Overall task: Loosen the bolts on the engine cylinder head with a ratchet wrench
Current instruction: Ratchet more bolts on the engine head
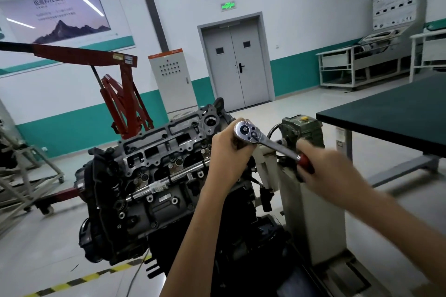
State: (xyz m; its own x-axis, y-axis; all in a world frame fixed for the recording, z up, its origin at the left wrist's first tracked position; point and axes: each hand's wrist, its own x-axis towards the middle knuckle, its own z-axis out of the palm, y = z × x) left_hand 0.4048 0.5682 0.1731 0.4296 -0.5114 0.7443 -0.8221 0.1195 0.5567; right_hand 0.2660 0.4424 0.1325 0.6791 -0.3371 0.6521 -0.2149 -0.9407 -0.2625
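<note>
A grey engine with its cylinder head [159, 149] uncovered stands on a white engine stand [311, 212] in the middle of the view. A chrome ratchet wrench [260, 136] with a red grip sits above the head's right end. My left hand [229, 152] is wrapped around the part just below the ratchet's round head, hiding the socket and the bolt under it. My right hand [330, 171], blurred by motion, grips the red handle end to the right.
A red engine crane [120, 94] stands behind the engine on the left. A dark green workbench [391, 116] is at the right. A green gearbox with a handwheel [301, 131] tops the stand. Yellow-black floor tape [79, 279] runs below.
</note>
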